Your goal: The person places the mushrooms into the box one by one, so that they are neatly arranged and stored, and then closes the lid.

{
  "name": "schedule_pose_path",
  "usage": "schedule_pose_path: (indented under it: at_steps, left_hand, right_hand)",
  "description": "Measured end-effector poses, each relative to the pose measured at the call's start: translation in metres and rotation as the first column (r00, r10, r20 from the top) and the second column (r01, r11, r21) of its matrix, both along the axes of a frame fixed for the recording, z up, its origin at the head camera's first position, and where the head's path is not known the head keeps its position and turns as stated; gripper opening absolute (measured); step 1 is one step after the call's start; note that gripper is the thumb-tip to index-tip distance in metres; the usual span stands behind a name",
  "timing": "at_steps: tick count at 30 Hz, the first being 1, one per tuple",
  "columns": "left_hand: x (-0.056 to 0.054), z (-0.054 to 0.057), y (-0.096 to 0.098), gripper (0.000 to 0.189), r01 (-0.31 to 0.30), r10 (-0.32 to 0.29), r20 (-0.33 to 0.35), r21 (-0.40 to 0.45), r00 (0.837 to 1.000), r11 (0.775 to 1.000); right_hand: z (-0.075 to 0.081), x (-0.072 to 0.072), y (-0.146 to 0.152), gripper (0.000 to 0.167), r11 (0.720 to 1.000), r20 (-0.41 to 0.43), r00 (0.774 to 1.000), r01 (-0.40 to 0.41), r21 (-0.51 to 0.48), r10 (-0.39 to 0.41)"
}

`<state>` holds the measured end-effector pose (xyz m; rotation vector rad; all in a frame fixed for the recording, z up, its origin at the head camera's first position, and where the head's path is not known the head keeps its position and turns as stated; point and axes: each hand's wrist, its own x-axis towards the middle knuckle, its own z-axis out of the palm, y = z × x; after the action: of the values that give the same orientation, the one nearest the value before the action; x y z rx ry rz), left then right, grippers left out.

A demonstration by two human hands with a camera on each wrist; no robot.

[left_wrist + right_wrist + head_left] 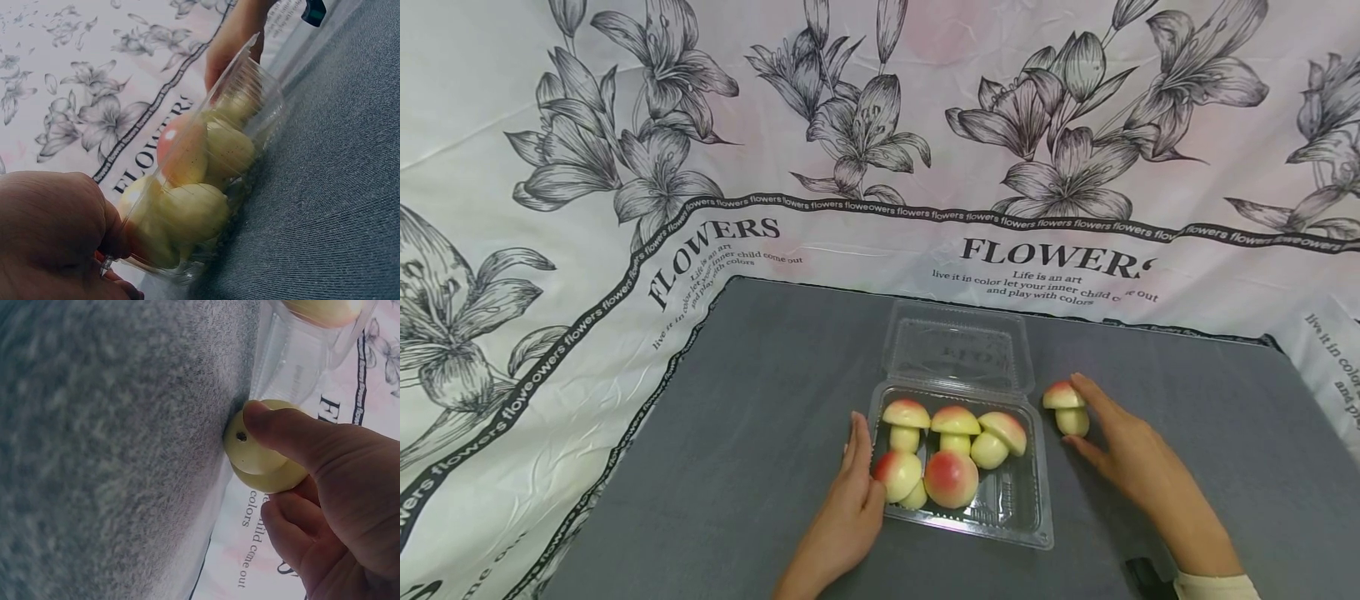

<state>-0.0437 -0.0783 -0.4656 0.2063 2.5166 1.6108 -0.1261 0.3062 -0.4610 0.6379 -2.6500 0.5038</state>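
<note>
A clear plastic clamshell container [1037, 500] lies with its lid folded back, and several toy mushrooms with red-and-yellow caps, such as this one [951, 479], sit inside. My left hand [847, 508] holds the container's left side, its rim between thumb and fingers in the left wrist view. To the right of the container, my right hand [1138, 458] pinches another mushroom [1066, 408] between thumb and fingers. That mushroom's pale stem end, with a small dark spot, shows beside the thumb in the right wrist view; the hand hides part of it.
The lid [958, 346] lies behind the container. A grey cloth [760, 433] covers the table, with a white flower-printed sheet [865, 250] beyond it. Near the right wrist is a small dark object [1146, 575] at the front.
</note>
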Motion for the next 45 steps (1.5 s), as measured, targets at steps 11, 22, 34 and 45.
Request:
schedule_pose_path:
  at_steps: [11, 22, 34, 45]
  left_hand:
    - [0.0, 0.001, 0.0, 0.075, 0.003, -0.003, 0.002, 0.002, 1.0, 1.0]
    - [-0.001, 0.001, 0.0, 0.075, -0.003, 0.003, 0.002, -0.003, 1.0, 1.0]
    - [0.0, 0.001, 0.0, 0.076, -0.006, 0.006, 0.003, -0.005, 1.0, 1.0]
    - [-0.001, 0.0, 0.0, 0.076, 0.002, -0.002, 0.009, 0.0, 1.0, 1.0]
  right_hand:
    - [0.0, 0.0, 0.002, 0.096, 1.0, 0.022, 1.0, 0.012, -0.001, -0.012]
    - [0.008, 0.002, 0.0, 0.094, 1.0, 0.003, 1.0, 0.013, -0.01, -0.013]
    - [0.019, 0.008, -0.004, 0.094, 0.999, 0.003, 0.999, 0.041, -0.021, -0.041]
    - [0.032, 0.016, -0.012, 0.095, 0.997, -0.01, 0.997, 0.075, -0.026, -0.075]
